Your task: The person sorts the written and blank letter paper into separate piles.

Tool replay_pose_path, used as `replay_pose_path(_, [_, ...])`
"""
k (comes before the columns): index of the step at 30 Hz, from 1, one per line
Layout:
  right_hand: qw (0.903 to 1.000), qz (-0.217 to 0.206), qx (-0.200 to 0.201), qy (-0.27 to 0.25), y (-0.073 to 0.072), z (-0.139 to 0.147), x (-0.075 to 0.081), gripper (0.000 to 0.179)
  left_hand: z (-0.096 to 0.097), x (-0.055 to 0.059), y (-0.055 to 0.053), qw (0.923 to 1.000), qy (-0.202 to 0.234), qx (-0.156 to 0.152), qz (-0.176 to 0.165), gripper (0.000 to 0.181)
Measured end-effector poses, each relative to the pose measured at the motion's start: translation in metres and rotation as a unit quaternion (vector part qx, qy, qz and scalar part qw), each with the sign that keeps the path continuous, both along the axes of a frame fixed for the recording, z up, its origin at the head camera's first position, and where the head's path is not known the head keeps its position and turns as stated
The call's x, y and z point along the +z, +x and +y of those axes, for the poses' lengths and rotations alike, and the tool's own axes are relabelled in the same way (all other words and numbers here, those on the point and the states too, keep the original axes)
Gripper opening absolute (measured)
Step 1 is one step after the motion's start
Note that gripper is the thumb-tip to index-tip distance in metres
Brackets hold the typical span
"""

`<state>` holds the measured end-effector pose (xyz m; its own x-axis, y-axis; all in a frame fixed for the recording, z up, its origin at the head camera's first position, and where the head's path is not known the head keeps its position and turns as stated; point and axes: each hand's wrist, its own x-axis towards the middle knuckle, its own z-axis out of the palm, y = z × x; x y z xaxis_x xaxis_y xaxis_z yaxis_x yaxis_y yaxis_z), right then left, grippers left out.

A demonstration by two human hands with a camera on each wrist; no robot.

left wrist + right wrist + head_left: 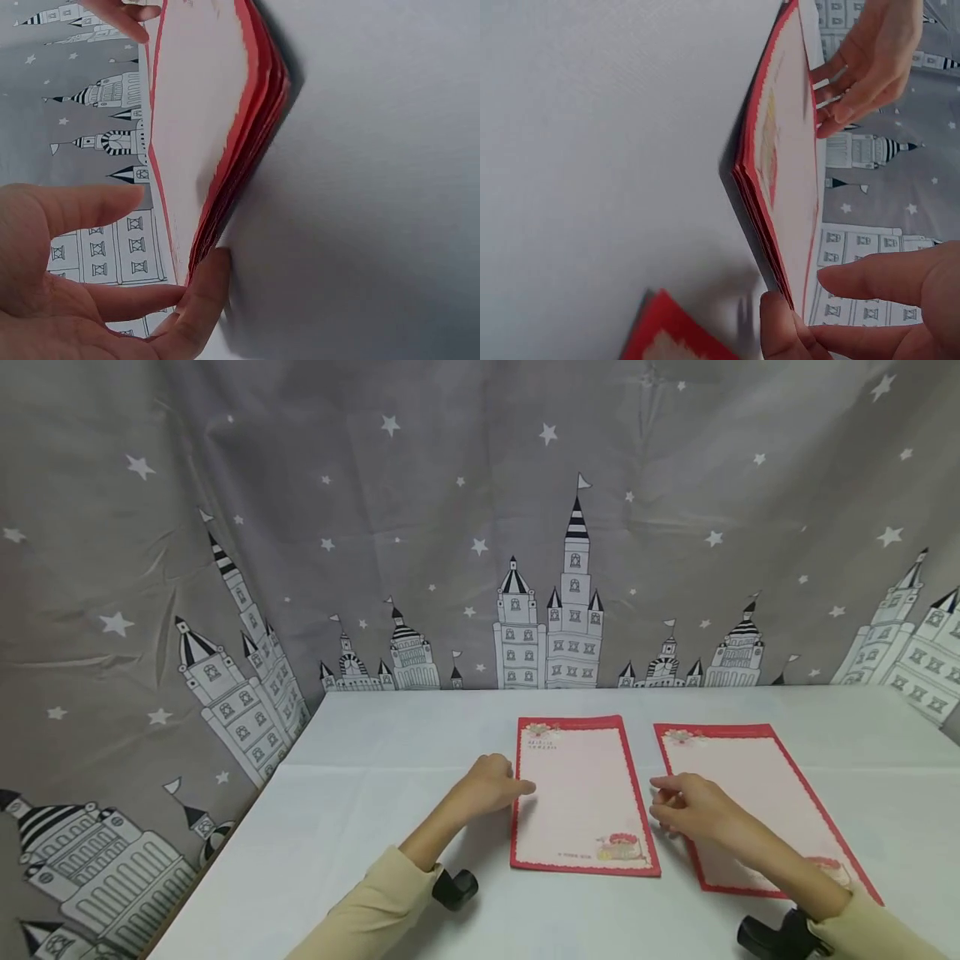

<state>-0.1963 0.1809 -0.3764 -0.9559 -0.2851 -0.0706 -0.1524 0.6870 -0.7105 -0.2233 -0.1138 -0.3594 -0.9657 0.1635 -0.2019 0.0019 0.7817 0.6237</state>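
Note:
A stack of red-bordered stationery paper (577, 793) lies on the table, with flower and cake pictures in its corners. My left hand (489, 787) is at its left edge; in the left wrist view the fingertips (214, 262) touch the layered sheet edges while the thumb stands apart above. On the other side, my right hand (693, 806) is by the right edge. The right wrist view has its fingertips (778, 319) against the stack's side, the thumb raised clear of the paper. Partly under the right forearm lies a second red-bordered stack (742, 785).
The white table (360, 827) reaches back to a grey curtain (420, 493) printed with castles and stars. Black wrist mounts (454, 890) sit beside both forearms. A narrow gap of tabletop separates the two stacks.

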Motion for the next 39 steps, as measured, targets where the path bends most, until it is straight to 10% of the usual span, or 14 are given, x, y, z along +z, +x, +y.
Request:
replay_pose_path(22, [0.9977, 0.034, -0.034, 0.048, 0.010, -0.025, -0.006, 0.064, 0.007, -0.004, 0.009, 0.9999, 0.007, 0.008, 0.000, 0.018])
replay_pose_path(39, [0.9979, 0.029, -0.049, -0.029, 0.014, -0.027, -0.001, 0.063, 0.011, -0.005, 0.010, 0.9972, 0.034, -0.004, 0.067, 0.053])
